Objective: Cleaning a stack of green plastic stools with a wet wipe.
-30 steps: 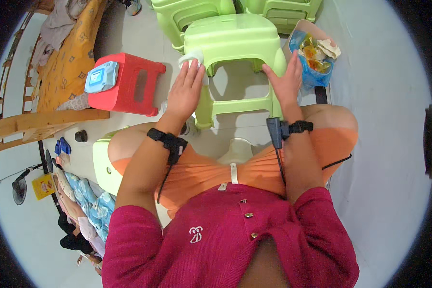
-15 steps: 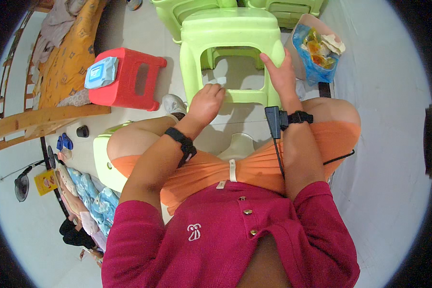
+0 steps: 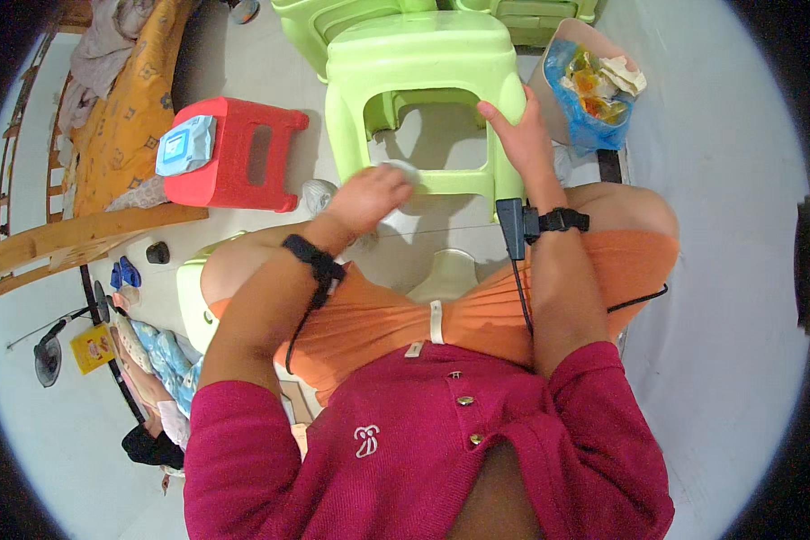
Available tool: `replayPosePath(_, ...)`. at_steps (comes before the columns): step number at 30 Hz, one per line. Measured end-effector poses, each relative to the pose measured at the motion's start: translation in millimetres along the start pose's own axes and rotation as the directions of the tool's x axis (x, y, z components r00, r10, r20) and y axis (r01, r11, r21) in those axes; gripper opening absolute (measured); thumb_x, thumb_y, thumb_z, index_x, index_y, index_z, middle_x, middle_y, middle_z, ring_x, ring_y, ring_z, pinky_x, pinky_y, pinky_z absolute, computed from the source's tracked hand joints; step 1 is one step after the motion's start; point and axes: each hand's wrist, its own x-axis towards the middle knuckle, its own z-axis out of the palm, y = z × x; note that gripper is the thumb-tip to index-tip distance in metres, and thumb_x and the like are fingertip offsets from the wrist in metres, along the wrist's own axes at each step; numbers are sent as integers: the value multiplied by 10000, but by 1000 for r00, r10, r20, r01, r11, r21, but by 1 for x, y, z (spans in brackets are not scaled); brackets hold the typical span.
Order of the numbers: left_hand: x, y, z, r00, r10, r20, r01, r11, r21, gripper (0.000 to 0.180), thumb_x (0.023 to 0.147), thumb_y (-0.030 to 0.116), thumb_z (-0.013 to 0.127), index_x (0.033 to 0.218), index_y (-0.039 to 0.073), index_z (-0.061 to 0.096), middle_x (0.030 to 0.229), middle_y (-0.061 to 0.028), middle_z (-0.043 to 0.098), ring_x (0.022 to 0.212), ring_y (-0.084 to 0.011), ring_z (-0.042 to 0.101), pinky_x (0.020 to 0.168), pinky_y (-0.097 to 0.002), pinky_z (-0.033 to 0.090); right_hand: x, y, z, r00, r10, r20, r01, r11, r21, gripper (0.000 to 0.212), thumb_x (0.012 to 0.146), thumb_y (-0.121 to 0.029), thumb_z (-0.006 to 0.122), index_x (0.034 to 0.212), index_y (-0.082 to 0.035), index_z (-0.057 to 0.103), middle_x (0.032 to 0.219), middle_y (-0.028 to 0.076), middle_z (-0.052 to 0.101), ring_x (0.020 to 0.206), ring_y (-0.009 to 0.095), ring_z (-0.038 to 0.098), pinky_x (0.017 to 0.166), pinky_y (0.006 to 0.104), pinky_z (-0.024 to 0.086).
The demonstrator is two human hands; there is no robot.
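A light green plastic stool stands in front of me between my knees. My right hand is closed around its right leg, thumb on the near side. On the left, my left hand is at the stool's lower crossbar, slightly blurred. Its fingers are pressed on a crumpled white wipe, which shows beyond the fingertips by the stool's opening. My left fingers hide the lower left corner of the stool.
To the left stands a red stool with a blue and white wipes pack on it. A trash bin with a blue liner is at the right, near the wall. More green stools stand behind. A wooden bed frame lies left.
My left hand has shifted left and a little lower, its wipe now over the crossbar's left end. My right hand keeps its hold on the leg. The view has shifted slightly.
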Motion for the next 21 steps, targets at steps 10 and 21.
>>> replayPosePath(10, -5, -19, -6, 992, -67, -103, 88, 974, 207, 110, 740, 192, 584, 837, 140, 575, 830, -13, 533, 848, -198, 533, 695, -334, 429, 1, -9, -4, 996, 27, 79, -31, 998, 49, 863, 684, -570, 707, 1268, 6, 435, 1153, 243, 572, 1060, 374, 563, 889, 433, 450)
replayPosePath(21, -52, 6, 44, 766, -594, 246, 629, 771, -96, 163, 814, 199, 558, 939, 123, 630, 896, -142, 650, 809, -325, 642, 692, -430, 518, 0, -10, -5, 997, 44, 69, -44, 999, -10, 874, 684, -585, 697, 1279, -6, 425, 1170, 234, 564, 1069, 357, 563, 895, 429, 447)
